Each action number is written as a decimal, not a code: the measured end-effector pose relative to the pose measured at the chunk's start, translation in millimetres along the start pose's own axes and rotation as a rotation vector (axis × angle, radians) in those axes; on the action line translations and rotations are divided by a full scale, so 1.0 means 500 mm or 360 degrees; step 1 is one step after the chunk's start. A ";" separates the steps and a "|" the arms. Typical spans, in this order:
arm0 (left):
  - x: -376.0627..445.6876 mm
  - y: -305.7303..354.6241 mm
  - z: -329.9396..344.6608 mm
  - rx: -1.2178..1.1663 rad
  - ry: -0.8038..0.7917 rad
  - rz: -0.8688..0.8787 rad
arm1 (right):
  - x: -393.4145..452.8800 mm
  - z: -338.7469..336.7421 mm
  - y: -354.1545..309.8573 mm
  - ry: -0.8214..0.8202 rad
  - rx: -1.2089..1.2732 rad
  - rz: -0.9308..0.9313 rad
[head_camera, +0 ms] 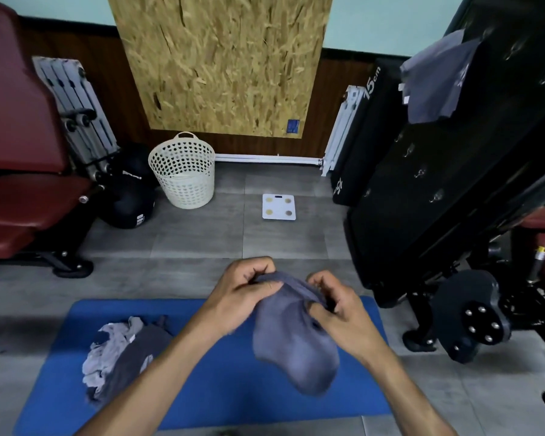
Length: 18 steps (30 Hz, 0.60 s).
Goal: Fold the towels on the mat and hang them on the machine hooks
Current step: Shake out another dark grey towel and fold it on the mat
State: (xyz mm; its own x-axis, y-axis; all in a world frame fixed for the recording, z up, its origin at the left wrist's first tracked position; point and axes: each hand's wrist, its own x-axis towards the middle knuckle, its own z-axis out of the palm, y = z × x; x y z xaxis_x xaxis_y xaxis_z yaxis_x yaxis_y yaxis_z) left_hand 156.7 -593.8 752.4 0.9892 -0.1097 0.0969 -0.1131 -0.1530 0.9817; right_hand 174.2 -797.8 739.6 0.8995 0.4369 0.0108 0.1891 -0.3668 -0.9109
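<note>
A blue-grey towel (294, 341) hangs bunched and blurred above the blue mat (221, 388). My left hand (243, 291) pinches its top edge on the left and my right hand (334, 300) grips the same edge on the right, close together. A heap of light and dark grey towels (120, 350) lies on the mat's left part. At the right stands the black machine (422, 190) with small metal hooks (436, 195) on its panel. One grey towel (434, 80) hangs high on it.
A cream perforated laundry basket (184, 171) and a white bathroom scale (279, 207) stand on the grey tiled floor beyond the mat. A dark red bench (22, 196) and black medicine balls (129, 196) fill the left. A black weight disc (471, 316) juts out at the right.
</note>
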 end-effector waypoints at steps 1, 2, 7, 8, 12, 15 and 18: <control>0.002 0.013 0.014 -0.0014 0.0044 0.0003 | -0.001 -0.011 0.010 0.0028 -0.0041 0.0000; 0.006 0.025 0.026 -0.0028 0.0108 0.0002 | -0.003 -0.019 0.021 0.0049 -0.0043 0.0012; 0.023 0.078 0.051 0.0121 0.0267 0.0123 | -0.025 -0.071 0.108 0.0127 -0.0333 0.0108; 0.025 0.086 0.056 0.0221 0.0265 0.0152 | -0.026 -0.082 0.123 0.0130 -0.0458 0.0105; 0.037 0.114 0.064 0.0268 0.0463 0.0138 | -0.022 -0.132 0.179 0.0145 -0.0623 0.0226; 0.046 0.126 0.037 0.0186 0.0789 0.0088 | -0.028 -0.186 0.266 0.0060 -0.0782 0.0573; 0.050 0.105 -0.018 0.0233 0.0968 0.0044 | -0.055 -0.239 0.329 0.0041 -0.0905 0.0906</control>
State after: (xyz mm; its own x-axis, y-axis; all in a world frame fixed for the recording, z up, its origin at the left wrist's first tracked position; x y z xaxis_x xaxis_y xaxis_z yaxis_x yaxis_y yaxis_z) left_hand 176.2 -595.6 807.9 0.8567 0.4568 0.2398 -0.1081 -0.2955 0.9492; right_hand 227.3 -968.2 638.7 0.9257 0.0400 -0.3760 -0.1360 -0.8926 -0.4298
